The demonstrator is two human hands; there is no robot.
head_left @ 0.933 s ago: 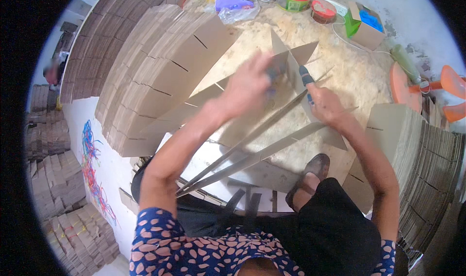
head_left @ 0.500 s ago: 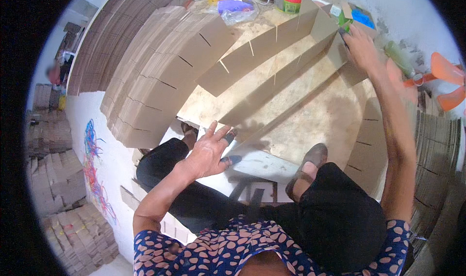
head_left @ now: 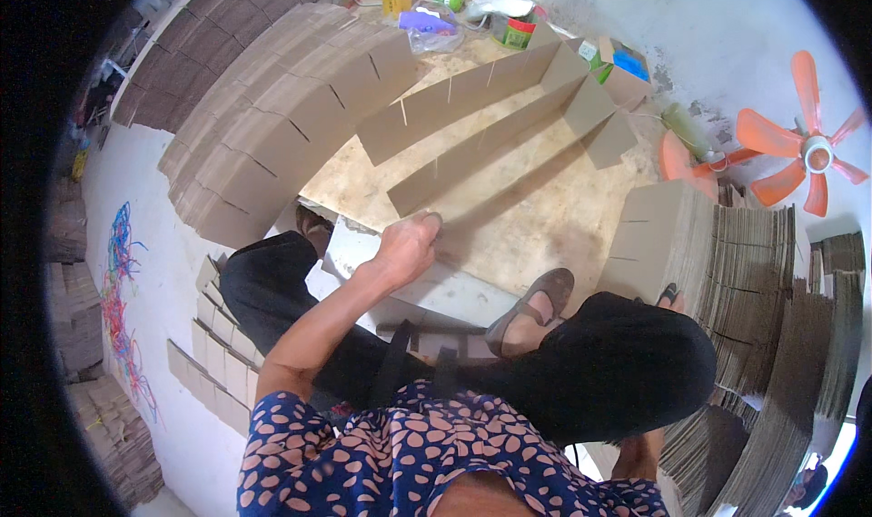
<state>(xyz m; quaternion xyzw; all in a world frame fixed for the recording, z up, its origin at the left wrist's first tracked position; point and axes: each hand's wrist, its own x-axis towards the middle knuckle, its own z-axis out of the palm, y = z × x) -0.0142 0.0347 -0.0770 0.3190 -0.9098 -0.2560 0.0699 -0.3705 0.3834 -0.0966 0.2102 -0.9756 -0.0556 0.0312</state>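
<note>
Left hand [head_left: 407, 244] fingers pinch the slotted brown cardboard strip [head_left: 472, 158]; right hand hidden behind knee.

The left hand [head_left: 406, 244] has dropped from the raised cardboard strips [head_left: 481, 126] and closed its grip on the near strip's end, the strips now stand spread on the worktop [head_left: 509, 244], and the right hand has withdrawn from view.
</note>
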